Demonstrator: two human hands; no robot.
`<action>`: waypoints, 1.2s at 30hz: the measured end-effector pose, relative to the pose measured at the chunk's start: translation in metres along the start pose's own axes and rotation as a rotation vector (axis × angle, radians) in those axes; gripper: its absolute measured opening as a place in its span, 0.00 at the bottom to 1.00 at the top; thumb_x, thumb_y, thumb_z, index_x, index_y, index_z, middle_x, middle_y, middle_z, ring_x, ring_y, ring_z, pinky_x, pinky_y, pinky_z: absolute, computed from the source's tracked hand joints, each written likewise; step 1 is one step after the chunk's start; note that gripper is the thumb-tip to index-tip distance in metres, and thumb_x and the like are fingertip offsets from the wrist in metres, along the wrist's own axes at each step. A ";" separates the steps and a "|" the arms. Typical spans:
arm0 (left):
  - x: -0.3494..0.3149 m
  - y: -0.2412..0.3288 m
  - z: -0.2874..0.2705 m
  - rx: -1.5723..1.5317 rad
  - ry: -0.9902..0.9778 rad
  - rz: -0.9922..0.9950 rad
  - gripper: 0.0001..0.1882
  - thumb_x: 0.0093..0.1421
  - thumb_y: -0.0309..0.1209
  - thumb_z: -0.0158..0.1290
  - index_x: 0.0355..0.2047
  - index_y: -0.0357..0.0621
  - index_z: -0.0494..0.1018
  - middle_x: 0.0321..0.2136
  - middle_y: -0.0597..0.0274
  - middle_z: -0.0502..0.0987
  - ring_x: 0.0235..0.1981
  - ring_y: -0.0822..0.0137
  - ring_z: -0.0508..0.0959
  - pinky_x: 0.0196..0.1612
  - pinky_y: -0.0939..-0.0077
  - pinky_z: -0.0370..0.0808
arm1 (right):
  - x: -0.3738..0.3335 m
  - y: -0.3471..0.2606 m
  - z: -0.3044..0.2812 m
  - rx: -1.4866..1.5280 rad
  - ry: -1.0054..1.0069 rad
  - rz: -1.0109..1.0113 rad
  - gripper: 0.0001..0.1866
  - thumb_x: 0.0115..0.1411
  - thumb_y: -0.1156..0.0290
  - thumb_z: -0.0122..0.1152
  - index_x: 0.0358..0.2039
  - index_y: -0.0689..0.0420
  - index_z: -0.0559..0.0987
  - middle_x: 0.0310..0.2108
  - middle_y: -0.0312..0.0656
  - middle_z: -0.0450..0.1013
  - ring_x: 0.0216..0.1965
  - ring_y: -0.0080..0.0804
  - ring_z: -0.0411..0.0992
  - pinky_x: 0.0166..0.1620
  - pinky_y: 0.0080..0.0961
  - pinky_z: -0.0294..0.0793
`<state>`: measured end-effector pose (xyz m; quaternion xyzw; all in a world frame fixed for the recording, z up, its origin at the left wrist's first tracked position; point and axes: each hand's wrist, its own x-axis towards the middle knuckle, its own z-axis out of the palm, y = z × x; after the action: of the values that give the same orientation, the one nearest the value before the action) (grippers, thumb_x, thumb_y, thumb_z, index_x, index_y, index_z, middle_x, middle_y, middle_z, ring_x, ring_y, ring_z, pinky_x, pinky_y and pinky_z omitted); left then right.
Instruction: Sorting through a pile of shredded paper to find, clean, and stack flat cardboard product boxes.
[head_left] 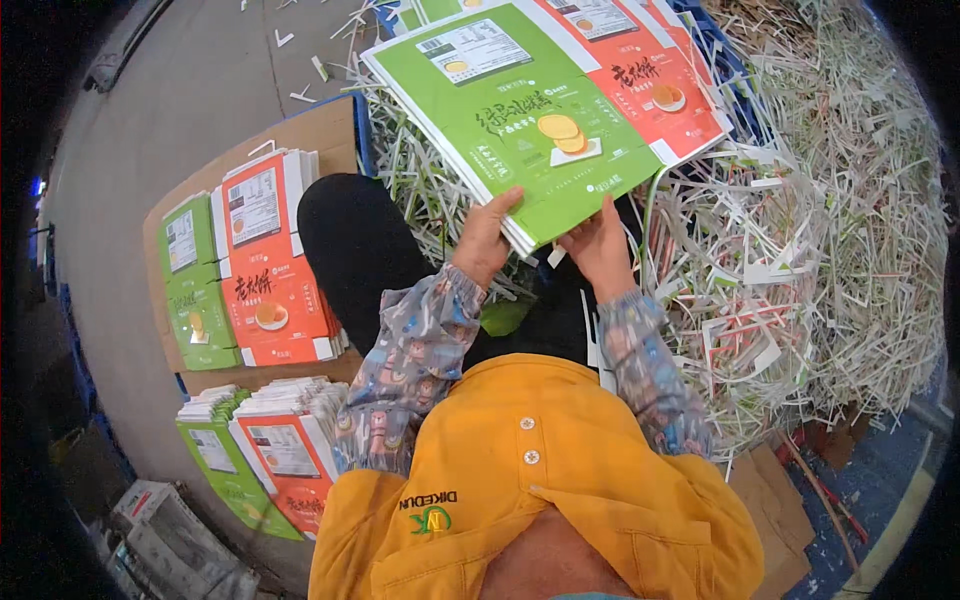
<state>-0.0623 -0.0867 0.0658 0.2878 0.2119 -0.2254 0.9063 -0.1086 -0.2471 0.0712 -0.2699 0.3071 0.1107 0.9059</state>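
In front of me a stack of flat green printed carton sheets (500, 110) lies tilted, its near corner over my lap. My left hand (487, 240) is closed round that near left corner, thumb on top and fingers out of sight beneath. At the near edge, my right hand (598, 248) is closed on the same stack, with one finger over the top face. A small white paper scrap (557, 256) shows beside its fingers. Red printed carton sheets (655, 88) lie against the right side of the green stack.
Shredded paper strips (840, 220) are heaped on the right and under the stacks. To the left, green sheets (193, 285) and red sheets (268, 270) lie on brown cardboard (330, 130), with more stacks (285, 450) nearer me. A grey bin-like object (180, 540) stands lower left.
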 end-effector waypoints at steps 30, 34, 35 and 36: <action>-0.044 0.088 -0.075 2.455 0.090 0.020 0.16 0.43 0.33 0.53 0.35 0.46 0.70 0.31 0.50 0.73 0.34 0.56 0.74 0.31 0.63 0.70 | -0.007 -0.072 -0.032 -0.138 0.134 -0.454 0.23 0.52 0.68 0.53 0.47 0.65 0.63 0.43 0.46 0.67 0.41 0.37 0.68 0.45 0.29 0.67; -0.022 0.080 -0.099 1.859 -0.763 -0.341 0.28 0.44 0.37 0.56 0.45 0.41 0.65 0.38 0.50 0.70 0.41 0.62 0.70 0.42 0.68 0.66 | -0.001 -0.073 -0.041 -0.153 0.170 -0.425 0.23 0.52 0.69 0.54 0.46 0.65 0.64 0.42 0.45 0.67 0.41 0.36 0.68 0.44 0.27 0.68; -0.019 0.071 -0.092 1.634 -0.598 -0.240 0.32 0.44 0.39 0.56 0.48 0.37 0.61 0.42 0.51 0.67 0.43 0.62 0.68 0.44 0.70 0.64 | 0.001 -0.072 -0.044 -0.150 0.170 -0.421 0.23 0.51 0.69 0.54 0.46 0.65 0.64 0.43 0.45 0.67 0.41 0.36 0.68 0.44 0.27 0.68; -0.017 0.058 -0.079 1.402 -0.438 -0.151 0.36 0.45 0.40 0.56 0.51 0.33 0.56 0.45 0.52 0.65 0.45 0.63 0.65 0.46 0.72 0.62 | 0.001 -0.071 -0.046 -0.143 0.183 -0.424 0.23 0.51 0.69 0.54 0.46 0.65 0.64 0.43 0.45 0.67 0.41 0.36 0.68 0.44 0.27 0.68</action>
<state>-0.0656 0.0096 0.0405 0.7326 -0.1487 -0.4218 0.5131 -0.1050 -0.3319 0.0696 -0.4008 0.3159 -0.0851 0.8558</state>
